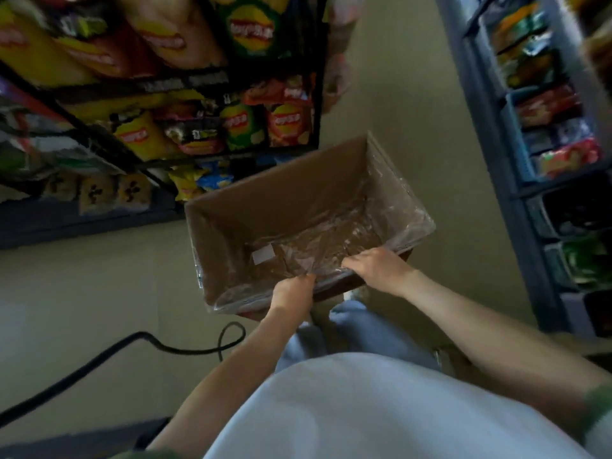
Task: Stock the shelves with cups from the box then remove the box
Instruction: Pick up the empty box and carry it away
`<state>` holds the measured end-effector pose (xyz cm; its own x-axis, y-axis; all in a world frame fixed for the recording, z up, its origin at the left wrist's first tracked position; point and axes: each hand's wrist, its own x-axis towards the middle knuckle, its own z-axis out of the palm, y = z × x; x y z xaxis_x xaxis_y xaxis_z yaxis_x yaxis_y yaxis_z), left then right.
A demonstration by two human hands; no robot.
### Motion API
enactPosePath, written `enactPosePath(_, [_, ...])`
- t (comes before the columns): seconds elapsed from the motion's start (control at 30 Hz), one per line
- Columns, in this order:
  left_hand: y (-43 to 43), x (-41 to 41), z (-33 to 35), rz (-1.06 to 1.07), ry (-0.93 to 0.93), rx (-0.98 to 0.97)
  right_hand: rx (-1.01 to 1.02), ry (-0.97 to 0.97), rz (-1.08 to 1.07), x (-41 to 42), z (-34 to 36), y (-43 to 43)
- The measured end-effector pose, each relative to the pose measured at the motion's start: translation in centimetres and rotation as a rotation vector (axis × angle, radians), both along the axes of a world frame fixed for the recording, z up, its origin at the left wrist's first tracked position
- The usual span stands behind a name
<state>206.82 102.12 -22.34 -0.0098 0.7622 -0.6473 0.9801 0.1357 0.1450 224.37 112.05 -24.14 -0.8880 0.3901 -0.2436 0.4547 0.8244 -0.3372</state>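
An open cardboard box [281, 197] lined with clear plastic film is held up in front of me over the aisle floor. No cups show inside it; only the crumpled film and a small white label [263, 254] lie on its bottom. My left hand [293, 291] grips the near rim of the box, fingers curled over the edge. My right hand [377, 268] grips the same near rim further right, fingers hooked inside over the film.
A black rack [198, 150] full of chip bags stands at the upper left. Blue shelving [516, 134] with snack packs runs down the right side. A black cable [139, 342] loops across the beige floor at the left. My legs are below the box.
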Motion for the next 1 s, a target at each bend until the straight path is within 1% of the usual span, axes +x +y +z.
enactPosePath(0.13, [5.2,5.0,0.0,-0.086,-0.006,0.027,0.080,0.003,-0.089,6.4,-0.2,3.1])
enactPosePath(0.27, [10.4,11.8,-0.2,-0.145,0.026,0.066,0.169,0.032,-0.150,13.4,-0.3,7.0])
enactPosePath(0.4, [16.9,18.5,-0.4,-0.156,0.030,0.147,0.236,0.053,-0.199,20.2,0.0,13.0])
enactPosePath(0.53, [23.3,22.7,0.4,-0.197,0.029,0.231,0.349,0.084,-0.216,24.7,0.9,19.0])
enactPosePath(0.6, [26.5,24.0,0.7,-0.191,0.031,0.285,0.409,0.136,-0.235,26.4,0.8,22.0])
enactPosePath(0.7, [31.4,25.0,0.9,-0.166,-0.033,0.491,0.484,0.255,-0.269,27.5,1.0,26.6])
enactPosePath(0.77, [34.9,24.9,0.5,-0.193,-0.024,0.582,0.547,0.320,-0.290,27.6,1.4,30.0])
enactPosePath(0.87, [40.7,24.4,1.1,-0.210,-0.054,0.633,0.599,0.366,-0.272,27.2,2.1,35.9])
enactPosePath(1.0, [49.7,23.8,2.0,-0.208,-0.036,0.745,0.641,0.380,-0.252,26.3,3.2,46.0])
